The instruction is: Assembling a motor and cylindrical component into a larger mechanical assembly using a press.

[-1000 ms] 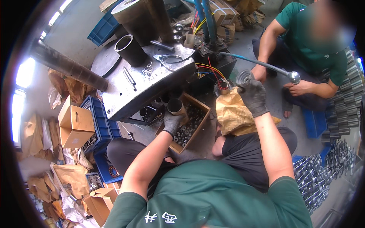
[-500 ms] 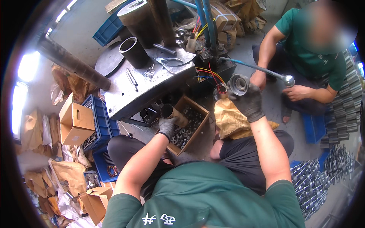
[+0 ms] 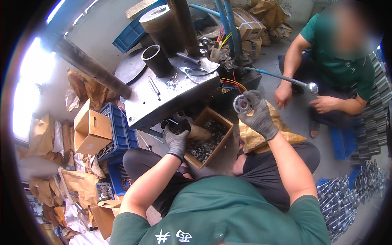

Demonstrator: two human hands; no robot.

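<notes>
My gloved right hand is raised over a yellow woven sack. Its fingers and thumb pinch a round metal end cap, whose face with openings shows. In front of the metal bench, my gloved left hand curls its fingers round a dark cylindrical part, mostly covered by the glove. Just beside that hand, a tan tube leans in an open wooden box. Nuts and small metal parts lie in this box.
Pliers, rods and a dark pipe are on the metal bench. To the right sits a co-worker, behind a ball-ended lever. Blue crates and a carton stand left; metal rods lie right.
My left hand has shifted left from the tan tube to the dark part. My right hand has turned the end cap, lowering it slightly. The co-worker's hand has left the lever's rod.
</notes>
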